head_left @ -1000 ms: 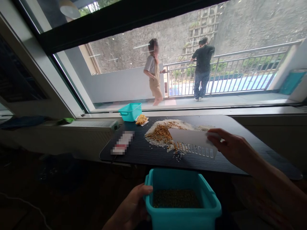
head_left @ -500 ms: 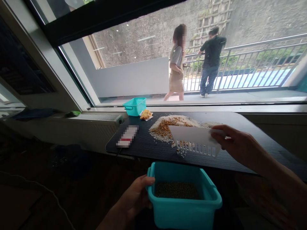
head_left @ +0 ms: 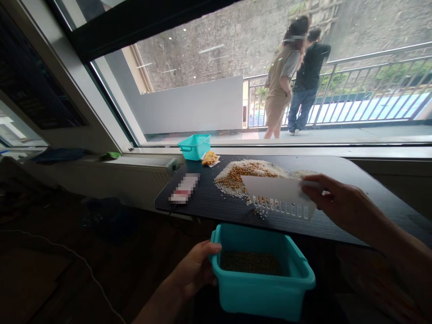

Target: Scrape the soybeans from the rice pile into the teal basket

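Observation:
My left hand [head_left: 195,267] is closed on the left rim of a turquoise plastic tub [head_left: 259,294], thumb over the edge. Small dark greenish grains [head_left: 251,262] cover the bottom of this tub, which is held in front of the table's near edge. In my right hand [head_left: 332,198] is the grip end of a white slotted scoop [head_left: 273,187], its slots along the lower edge. The scoop is over the table, at the near side of a heap of white grains [head_left: 278,170] mixed with yellow-orange kernels [head_left: 236,174]. Its far side partly hides the heap.
On the dark table [head_left: 340,180], a second turquoise tub [head_left: 195,150] stands at the back left beside a yellow item on white paper [head_left: 210,158]. A blurred flat object [head_left: 185,188] lies at the left. Outside the window are two people.
The view has shifted slightly, and the scoop and the tub keep nearly the same places in my hands. Outside, one person has walked rightward, now overlapping the other.

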